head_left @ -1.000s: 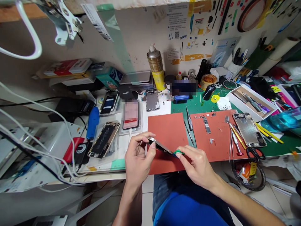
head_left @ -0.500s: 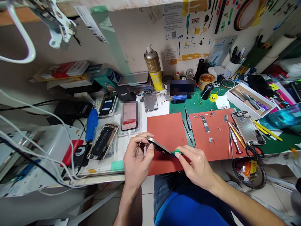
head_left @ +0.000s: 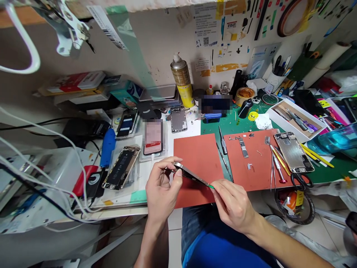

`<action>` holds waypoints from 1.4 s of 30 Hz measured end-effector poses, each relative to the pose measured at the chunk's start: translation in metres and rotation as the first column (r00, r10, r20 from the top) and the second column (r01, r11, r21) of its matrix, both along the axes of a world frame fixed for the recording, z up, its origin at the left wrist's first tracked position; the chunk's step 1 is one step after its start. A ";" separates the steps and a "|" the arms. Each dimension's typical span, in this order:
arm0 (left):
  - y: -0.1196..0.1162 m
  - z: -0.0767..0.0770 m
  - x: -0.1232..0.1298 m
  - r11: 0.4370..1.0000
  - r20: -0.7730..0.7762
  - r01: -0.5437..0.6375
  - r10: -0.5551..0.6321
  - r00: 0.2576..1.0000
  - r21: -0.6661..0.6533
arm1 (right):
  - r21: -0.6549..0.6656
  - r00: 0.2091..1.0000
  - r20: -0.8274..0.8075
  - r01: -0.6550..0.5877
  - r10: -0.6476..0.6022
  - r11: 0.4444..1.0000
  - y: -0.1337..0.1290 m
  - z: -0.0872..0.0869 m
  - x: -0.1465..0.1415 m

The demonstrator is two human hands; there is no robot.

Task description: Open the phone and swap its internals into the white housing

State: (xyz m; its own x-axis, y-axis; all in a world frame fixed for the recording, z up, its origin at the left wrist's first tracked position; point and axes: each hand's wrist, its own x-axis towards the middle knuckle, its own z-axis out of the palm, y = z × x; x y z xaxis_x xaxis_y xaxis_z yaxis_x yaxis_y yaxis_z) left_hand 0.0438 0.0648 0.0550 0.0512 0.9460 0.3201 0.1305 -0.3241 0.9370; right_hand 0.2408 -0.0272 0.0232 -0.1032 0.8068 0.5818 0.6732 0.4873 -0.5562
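My left hand (head_left: 164, 188) pinches a dark phone (head_left: 191, 175) by its upper left end, thumb on the near side. The phone tilts edge-on above a red mat (head_left: 195, 152), sloping down to the right. At its lower right end my right hand (head_left: 235, 203) is closed on a small green pry pick (head_left: 212, 187). Only a thin green sliver of the pick shows, touching the phone's edge; my fingers cover the rest. The phone's broad faces are mostly turned away.
Right of the mat, a second red mat (head_left: 260, 175) carries a logic board (head_left: 243, 147), tweezers and screwdrivers. An opened phone housing (head_left: 295, 152) and black scissors (head_left: 302, 181) lie beyond. Another opened phone (head_left: 122, 167) is at left, near white cables. A spray can (head_left: 182, 82) stands behind.
My right hand has turned, so the green pick, earlier showing a broad face, now appears as a sliver at the phone's end. The left hand and phone have barely moved.
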 end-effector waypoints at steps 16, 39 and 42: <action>-0.005 -0.004 -0.001 1.000 -0.050 0.023 -0.024 0.998 -0.021 | -0.039 0.995 -0.095 0.007 -0.011 0.999 0.005 0.014 0.000; -0.014 -0.006 0.001 1.000 -0.130 0.021 -0.018 0.991 0.023 | -0.054 0.897 -0.404 0.174 -0.181 0.983 0.036 0.053 -0.026; -0.011 -0.007 0.001 1.000 -0.103 0.002 -0.001 0.995 0.004 | -0.155 0.888 -0.362 0.244 -0.285 0.957 0.032 0.041 -0.013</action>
